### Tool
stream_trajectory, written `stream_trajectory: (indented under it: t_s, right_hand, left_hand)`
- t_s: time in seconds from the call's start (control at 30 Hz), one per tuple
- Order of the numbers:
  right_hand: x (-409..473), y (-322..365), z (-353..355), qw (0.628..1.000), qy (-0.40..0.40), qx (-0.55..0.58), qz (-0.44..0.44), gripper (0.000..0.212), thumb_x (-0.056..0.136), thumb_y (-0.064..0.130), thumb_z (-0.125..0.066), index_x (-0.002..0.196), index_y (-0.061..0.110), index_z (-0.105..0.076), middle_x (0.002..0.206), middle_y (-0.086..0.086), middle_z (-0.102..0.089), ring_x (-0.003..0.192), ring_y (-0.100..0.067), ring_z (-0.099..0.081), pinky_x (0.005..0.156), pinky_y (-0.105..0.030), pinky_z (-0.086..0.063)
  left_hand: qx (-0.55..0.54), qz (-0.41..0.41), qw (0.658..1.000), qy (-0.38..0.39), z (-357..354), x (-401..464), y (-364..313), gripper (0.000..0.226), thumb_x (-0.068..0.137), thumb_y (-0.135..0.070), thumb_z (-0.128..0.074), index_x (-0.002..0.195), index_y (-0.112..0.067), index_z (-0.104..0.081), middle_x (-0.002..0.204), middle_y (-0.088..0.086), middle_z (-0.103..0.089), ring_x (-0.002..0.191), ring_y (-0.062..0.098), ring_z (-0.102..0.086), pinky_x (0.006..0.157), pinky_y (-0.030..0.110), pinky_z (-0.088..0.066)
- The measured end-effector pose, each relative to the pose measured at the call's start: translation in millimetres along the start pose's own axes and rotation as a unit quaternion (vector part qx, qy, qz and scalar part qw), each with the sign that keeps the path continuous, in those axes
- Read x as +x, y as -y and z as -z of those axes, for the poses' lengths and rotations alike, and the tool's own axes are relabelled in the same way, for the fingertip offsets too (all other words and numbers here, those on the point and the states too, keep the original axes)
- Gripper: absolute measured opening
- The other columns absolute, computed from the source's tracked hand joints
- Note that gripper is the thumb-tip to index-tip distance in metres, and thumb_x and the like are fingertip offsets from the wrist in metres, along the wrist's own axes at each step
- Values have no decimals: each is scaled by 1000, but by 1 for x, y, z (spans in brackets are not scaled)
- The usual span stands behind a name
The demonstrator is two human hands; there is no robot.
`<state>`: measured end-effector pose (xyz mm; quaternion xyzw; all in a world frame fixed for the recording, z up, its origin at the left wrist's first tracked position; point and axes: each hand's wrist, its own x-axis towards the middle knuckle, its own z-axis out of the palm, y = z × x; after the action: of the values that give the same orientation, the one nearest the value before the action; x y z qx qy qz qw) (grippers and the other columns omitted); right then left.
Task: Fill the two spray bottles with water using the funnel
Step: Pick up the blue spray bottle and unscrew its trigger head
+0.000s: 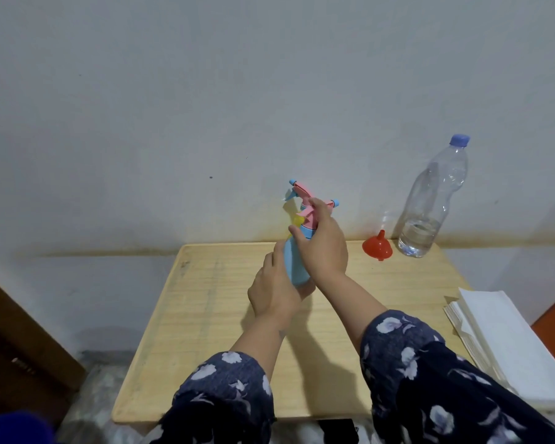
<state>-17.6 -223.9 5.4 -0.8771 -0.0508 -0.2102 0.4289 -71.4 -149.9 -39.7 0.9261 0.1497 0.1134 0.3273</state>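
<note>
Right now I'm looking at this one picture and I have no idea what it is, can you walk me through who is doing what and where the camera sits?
There is no machine here. A person wears a wide-angle camera on the head, looking forward and down, so you see their own two arms in flowered sleeves.

The left hand grips the body of a blue spray bottle, and the right hand is closed around its pink trigger head at the neck. A second spray head seems to show just behind it, but hands hide most of it.

On the pale wooden table, by the wall, stand a red funnel, mouth down, and a clear water bottle with a blue cap, only its bottom part filled. A stack of white paper lies at the right.
</note>
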Motion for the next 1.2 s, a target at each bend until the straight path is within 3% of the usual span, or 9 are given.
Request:
stream_trajectory:
  t_s: [0.1, 0.27, 0.33, 0.5, 0.63, 0.7, 0.83, 1.03, 1.2]
  right_hand:
    - [1, 1, 1, 998, 16, 56, -12, 50, 88, 18, -65, 131, 32, -46, 97, 0, -64, 91, -23, -63, 70, -30, -46]
    - [2, -4, 3, 984, 143, 107, -5, 59, 96, 16, -46, 147, 38, -25, 134, -1, -53, 103, -24, -59, 81, -34, -47]
    - [2, -1, 3, 989, 114, 97, -11, 51, 94, 26, -52, 141, 32, -32, 122, -3, -57, 97, -22, -60, 77, -34, -47]
    - [3, 3, 4, 996, 70, 58, -7, 65, 76, 26, -76, 130, 25, -40, 104, 2, -56, 89, -19, -59, 73, -33, -49]
    - [7, -1, 11, 984, 138, 113, -29, 56, 82, 9, -65, 131, 28, -46, 114, -3, -62, 90, -18, -58, 73, -28, -46]
    - [7, -3, 12, 980, 170, 102, -29, 55, 84, 14, -62, 133, 35, -47, 119, -1, -62, 97, -17, -59, 76, -30, -49]
    - [2, -3, 10, 985, 156, 68, -7, 65, 74, 25, -76, 131, 36, -46, 116, 3, -61, 100, -17, -59, 83, -36, -51]
    - [0, -8, 9, 975, 172, 139, -35, 64, 82, 2, -64, 135, 34, -49, 119, 2, -59, 88, -10, -57, 86, -33, -51]
    - [0, -7, 3, 985, 146, 87, -8, 63, 86, 13, -59, 140, 40, -43, 107, -12, -58, 81, -20, -56, 66, -25, -47]
  left_hand:
    - [-10, -5, 1000, 10, 0, -2, 1, 91, 70, -32, -75, 143, -39, -22, 123, -12, -52, 99, 21, -60, 74, 35, -51]
    - [-34, 0, 999, -5, 1, -7, 12, 77, 69, -48, -72, 132, -44, -28, 115, -17, -55, 92, 18, -61, 74, 36, -52]
    - [-37, -2, 999, -6, 0, -8, 15, 76, 69, -50, -72, 131, -44, -28, 114, -16, -55, 91, 18, -61, 73, 36, -53]
    - [-37, -5, 999, 0, -2, -8, 15, 77, 69, -49, -70, 132, -42, -27, 114, -15, -55, 90, 19, -62, 74, 39, -54]
    - [-33, -14, 999, 0, -2, -10, 22, 78, 69, -54, -70, 132, -44, -26, 113, -16, -54, 91, 18, -59, 73, 36, -52]
    - [-33, -3, 999, 4, -3, -10, 25, 77, 69, -54, -70, 132, -44, -26, 113, -16, -55, 90, 19, -60, 71, 33, -49]
    - [-32, 5, 999, 10, -7, -10, 27, 78, 68, -56, -70, 132, -44, -26, 116, -16, -54, 95, 20, -60, 74, 35, -51]
    - [-37, -5, 999, 22, -8, -10, 28, 77, 69, -55, -69, 131, -46, -25, 117, -19, -54, 97, 20, -59, 74, 33, -48]
    - [-54, -4, 998, 25, -13, -10, 29, 78, 67, -56, -70, 130, -46, -25, 115, -17, -55, 98, 19, -59, 76, 36, -52]
